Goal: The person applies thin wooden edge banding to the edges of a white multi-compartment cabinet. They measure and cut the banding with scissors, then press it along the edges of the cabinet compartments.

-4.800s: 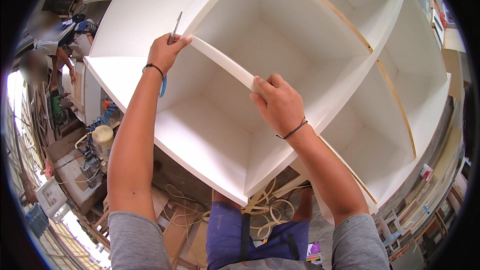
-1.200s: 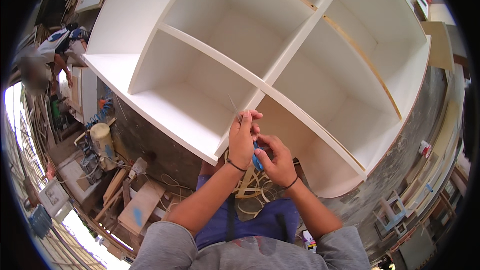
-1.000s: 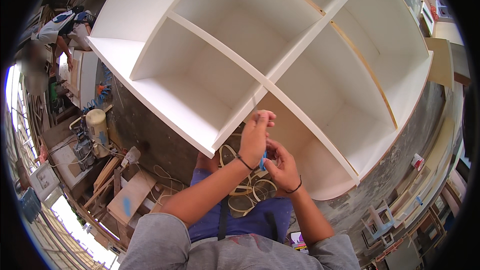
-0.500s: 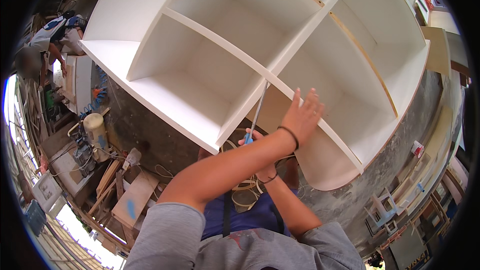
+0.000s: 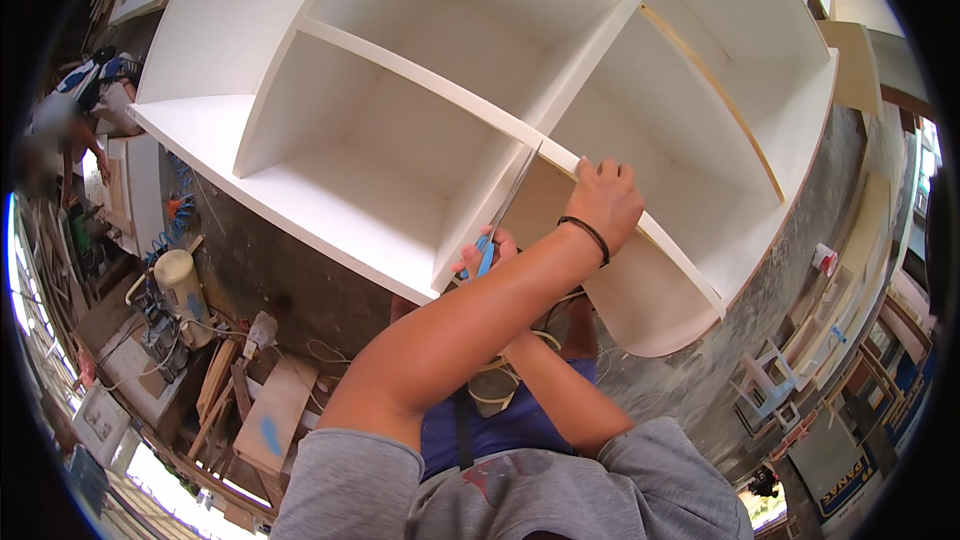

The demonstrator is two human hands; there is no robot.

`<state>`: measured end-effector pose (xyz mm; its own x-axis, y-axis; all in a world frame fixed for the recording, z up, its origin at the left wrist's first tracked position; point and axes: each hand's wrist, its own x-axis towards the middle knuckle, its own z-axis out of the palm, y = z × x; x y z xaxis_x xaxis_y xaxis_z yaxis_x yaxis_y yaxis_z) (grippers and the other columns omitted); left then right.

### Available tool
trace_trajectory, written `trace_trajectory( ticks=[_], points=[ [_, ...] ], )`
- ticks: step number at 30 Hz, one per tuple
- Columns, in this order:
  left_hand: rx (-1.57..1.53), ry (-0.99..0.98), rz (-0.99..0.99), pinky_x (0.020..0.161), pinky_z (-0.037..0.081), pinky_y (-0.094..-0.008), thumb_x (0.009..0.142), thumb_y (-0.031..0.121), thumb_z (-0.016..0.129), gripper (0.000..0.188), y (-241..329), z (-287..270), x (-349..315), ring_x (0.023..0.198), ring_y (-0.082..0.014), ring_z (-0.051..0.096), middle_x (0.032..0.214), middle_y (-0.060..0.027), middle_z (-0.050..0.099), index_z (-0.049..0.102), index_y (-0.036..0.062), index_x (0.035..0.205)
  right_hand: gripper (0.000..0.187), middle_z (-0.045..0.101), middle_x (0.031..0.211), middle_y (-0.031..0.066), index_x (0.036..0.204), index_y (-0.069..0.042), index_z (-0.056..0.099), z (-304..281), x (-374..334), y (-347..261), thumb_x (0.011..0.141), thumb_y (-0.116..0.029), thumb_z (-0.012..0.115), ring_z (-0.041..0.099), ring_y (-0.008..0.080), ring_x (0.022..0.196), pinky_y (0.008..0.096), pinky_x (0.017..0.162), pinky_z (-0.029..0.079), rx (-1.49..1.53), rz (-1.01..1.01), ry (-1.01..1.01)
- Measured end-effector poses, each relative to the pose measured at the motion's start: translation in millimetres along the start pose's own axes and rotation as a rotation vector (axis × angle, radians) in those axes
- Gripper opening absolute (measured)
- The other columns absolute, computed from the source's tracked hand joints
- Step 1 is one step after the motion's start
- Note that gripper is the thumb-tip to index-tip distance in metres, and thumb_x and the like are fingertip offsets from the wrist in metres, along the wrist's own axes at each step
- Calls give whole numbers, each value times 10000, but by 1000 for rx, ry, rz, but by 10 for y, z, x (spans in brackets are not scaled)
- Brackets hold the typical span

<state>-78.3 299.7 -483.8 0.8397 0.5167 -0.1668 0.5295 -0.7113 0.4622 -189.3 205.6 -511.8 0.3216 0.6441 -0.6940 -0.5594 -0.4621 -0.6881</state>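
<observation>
My arms are crossed in front of a large white cabinet (image 5: 420, 140) with open compartments. Reaching over to the right, my left hand (image 5: 607, 202) curls its fingers down on the edge of a white divider board (image 5: 670, 258). Below my left forearm, my right hand (image 5: 503, 248) grips a long-bladed tool (image 5: 512, 195) with a blue handle and a grey metal blade; its exact kind is unclear. The blade slants up along the divider, its tip close to where two boards cross. My left forearm hides part of my right wrist.
A cream tank compressor (image 5: 181, 282) stands on the left, near wood scraps and a board (image 5: 278, 410) with a blue mark. Farther up, a person (image 5: 85, 120) bends over a bench. Light-coloured strips lie coiled by my legs. A small stool-like frame (image 5: 772, 390) stands on the right.
My left hand has gone from flat, spread fingers to curled ones on the board's edge. The tool in my right hand has turned, showing a wider blade. The whole view has shifted slightly.
</observation>
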Motion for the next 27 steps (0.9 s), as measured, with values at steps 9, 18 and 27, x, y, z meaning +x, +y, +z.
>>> trace_trajectory(
  ticks=[9, 18, 27],
  points=[
    [-83, -25, -6, 939, 477, -531, 778, 110, 627, 73, -57, 69, 36, 1004, -288, 582, 970, -105, 603, 692, 84, 796, 405, 544, 822, 23, 1190, -58, 435, 145, 433, -419, 943, -330, 608, 587, 69, 621, 188, 402, 416, -130, 48, 159],
    [-68, -33, -9, 944, 459, -513, 785, 140, 648, 115, -48, 52, 49, 1006, -262, 568, 1001, -84, 608, 724, 112, 867, 451, 536, 837, 23, 1187, -34, 428, 135, 434, -469, 944, -373, 600, 581, 72, 647, 197, 424, 427, -173, 19, 168],
    [-74, 16, -5, 905, 499, -517, 762, 102, 631, 67, -43, 36, 48, 989, -298, 585, 970, -111, 604, 691, 84, 784, 412, 529, 838, 20, 1158, -58, 427, 147, 428, -497, 950, -376, 589, 569, 70, 654, 200, 442, 429, -134, 24, 164]
  ],
)
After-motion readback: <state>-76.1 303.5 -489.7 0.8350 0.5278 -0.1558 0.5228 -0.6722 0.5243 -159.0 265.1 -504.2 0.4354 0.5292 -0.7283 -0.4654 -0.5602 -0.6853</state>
